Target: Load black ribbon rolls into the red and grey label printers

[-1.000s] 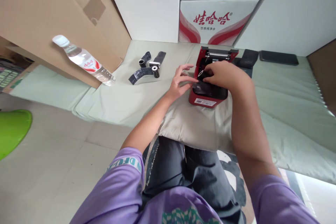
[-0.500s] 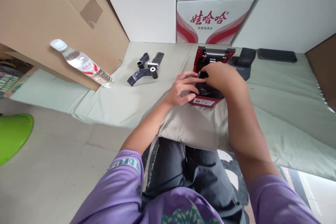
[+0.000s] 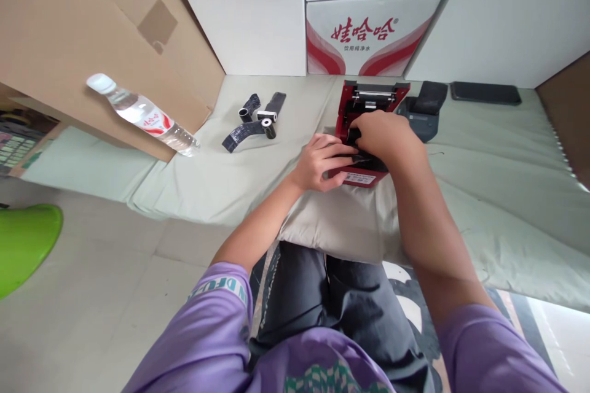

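A red and black portable label printer [image 3: 342,113] stands on the covered surface in front of me with its lid raised. My right hand [image 3: 391,136] reaches in from the right, its fingers closed on a small black roll [image 3: 353,134] inside the bay. From the left, my left hand [image 3: 318,163] rests over the printer's side wall, fingers stretched across the opening by a dark strip. Most of the bay is hidden under both hands.
Left of the printer lie several dark rolls and strips [image 3: 244,134]. A water bottle [image 3: 145,113] leans against a cardboard box [image 3: 120,24]. Behind the printer are white boxes [image 3: 258,31]; to its right, a grey device [image 3: 426,123] and a black phone [image 3: 485,93].
My right hand and the black roll have moved slightly lower into the printer. My left fingers have shifted over the opening toward the strip. The camera view has shifted slightly.
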`<state>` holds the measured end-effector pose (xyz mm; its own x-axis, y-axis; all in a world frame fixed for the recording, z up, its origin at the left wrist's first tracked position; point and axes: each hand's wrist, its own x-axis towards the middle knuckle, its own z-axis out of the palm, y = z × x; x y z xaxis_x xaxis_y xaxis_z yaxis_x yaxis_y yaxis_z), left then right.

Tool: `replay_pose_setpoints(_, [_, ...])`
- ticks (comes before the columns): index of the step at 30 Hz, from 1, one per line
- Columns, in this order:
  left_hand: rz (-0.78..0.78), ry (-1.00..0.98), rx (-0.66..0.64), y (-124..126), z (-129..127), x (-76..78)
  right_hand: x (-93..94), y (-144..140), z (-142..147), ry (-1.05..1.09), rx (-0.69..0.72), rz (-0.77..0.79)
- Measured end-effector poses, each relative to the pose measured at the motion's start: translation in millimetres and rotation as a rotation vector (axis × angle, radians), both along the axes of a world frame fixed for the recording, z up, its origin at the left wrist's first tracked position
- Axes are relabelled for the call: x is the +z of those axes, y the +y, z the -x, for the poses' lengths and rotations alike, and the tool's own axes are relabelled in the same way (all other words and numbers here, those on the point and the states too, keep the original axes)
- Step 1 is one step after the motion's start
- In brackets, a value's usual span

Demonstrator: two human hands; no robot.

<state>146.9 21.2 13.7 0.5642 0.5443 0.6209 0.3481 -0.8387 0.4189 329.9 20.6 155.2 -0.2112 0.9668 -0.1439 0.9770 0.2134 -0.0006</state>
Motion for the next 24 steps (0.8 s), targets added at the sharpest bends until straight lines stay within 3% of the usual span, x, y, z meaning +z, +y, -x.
replay_pose_setpoints(5, [-0.215, 0.002, 0.049, 3, -1, -5.9, -11.2, 14, 1, -0.032, -0.017, 0.039])
replay_pose_setpoints(10, [-0.219, 0.026, 0.075, 4, -2, -7.3, -17.4, 26, -4, -0.014, -0.019, 0.057])
replay_pose_setpoints(13, [-0.236, -0.008, 0.070, 5, -1, -9.0, -9.5, 23, -12, 0.062, 0.050, 0.093])
replay_pose_setpoints(16, [-0.250, -0.031, 0.073, 6, 1, -11.0, 10.3, 10, -26, 0.274, 0.108, 0.100])
replay_pose_setpoints(18, [-0.250, -0.029, 0.082, 6, 1, -11.4, 24.5, 0, -38, 0.431, 0.068, -0.005])
replay_pose_setpoints(20, [-0.281, -0.049, 0.076, 5, 1, -10.4, 32.7, -5, -50, 0.579, 0.000, -0.213])
replay_pose_setpoints(24, [-0.368, -0.095, 0.061, 1, 0, -6.1, 23.0, 9, -67, 0.668, -0.074, -0.486])
